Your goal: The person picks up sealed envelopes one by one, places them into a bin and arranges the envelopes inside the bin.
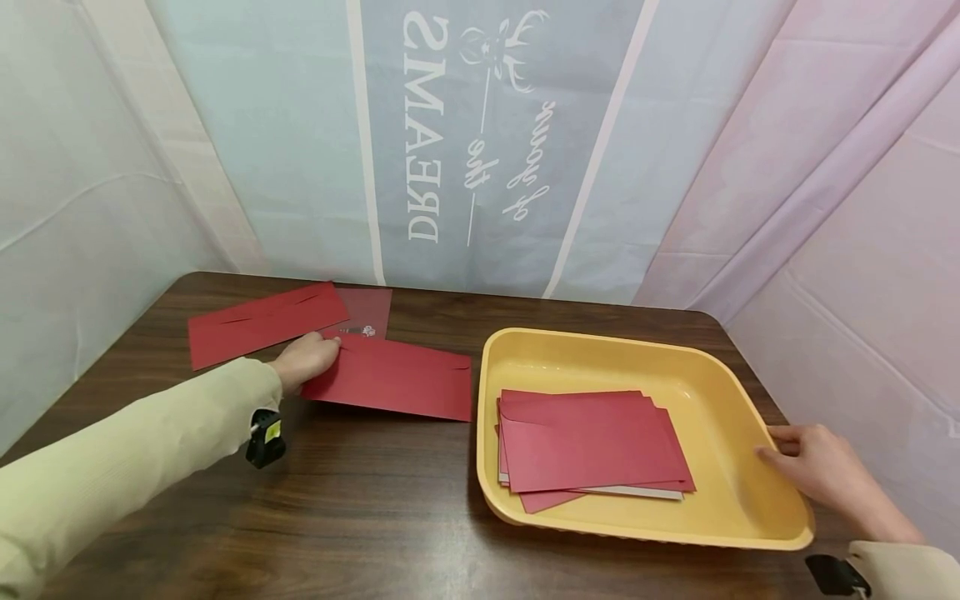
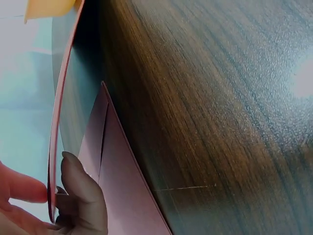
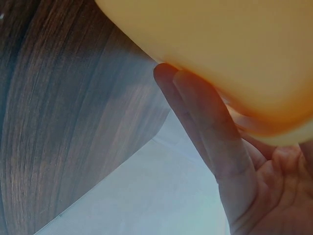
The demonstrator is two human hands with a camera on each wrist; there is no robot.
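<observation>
My left hand (image 1: 307, 360) pinches a red envelope (image 1: 393, 379) by its left end, thumb on one face and fingers on the other. In the left wrist view this envelope (image 2: 59, 107) is edge-on and raised off the wood. Its far end is close to the left side of a yellow plastic tray (image 1: 731, 450). My right hand (image 1: 821, 467) grips the tray's right rim. From the right wrist, fingers (image 3: 208, 117) lie along the outside of the tray wall (image 3: 220, 49). Inside the tray, toward its left, rests an uneven stack of red envelopes (image 1: 585, 442).
Behind my left hand, another red envelope (image 1: 262, 321) lies at a slant on the brown wooden table (image 1: 360, 500). It partly covers a duller red one with a pale print (image 1: 371, 308). Printed cloth (image 1: 300, 150) hangs along the table's back and sides.
</observation>
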